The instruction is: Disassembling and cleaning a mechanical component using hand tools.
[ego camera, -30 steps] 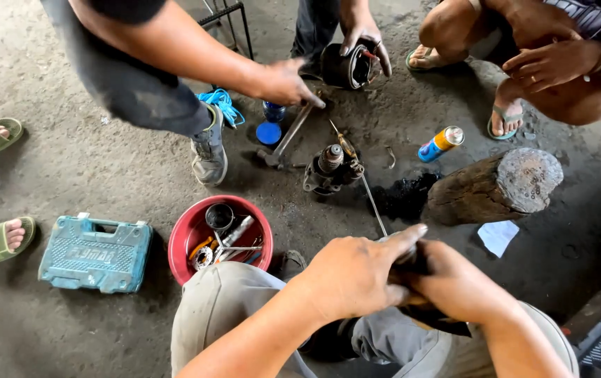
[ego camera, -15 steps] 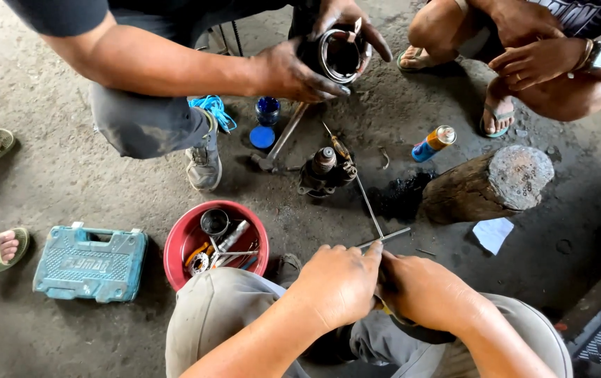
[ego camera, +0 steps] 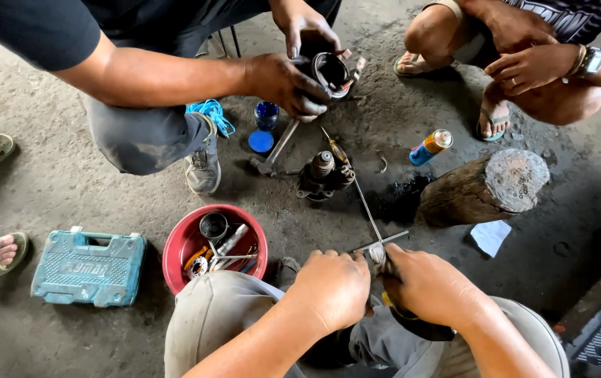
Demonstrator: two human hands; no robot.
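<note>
A small metal part [ego camera: 377, 253] is gripped between the left hand [ego camera: 334, 288] and right hand [ego camera: 428, 285], fingers of both closed on it, above the knees at 6 o'clock. A thin rod [ego camera: 368, 208] runs toward 12 o'clock, ending near a greasy housing [ego camera: 323, 176]. Slippage is judged likely: oily fingers, small part. A red bowl [ego camera: 183, 245] of parts sits at 9 o'clock.

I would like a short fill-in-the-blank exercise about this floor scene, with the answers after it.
1. The bowl holding metal parts is ____ in colour.
2. The toolbox lies to the ____ of the bowl.
3. The spray can lies next to a wooden ____.
4. Both hands, left hand and right hand, meet at a thin metal ____.

Answers: red; left; log; rod
</note>
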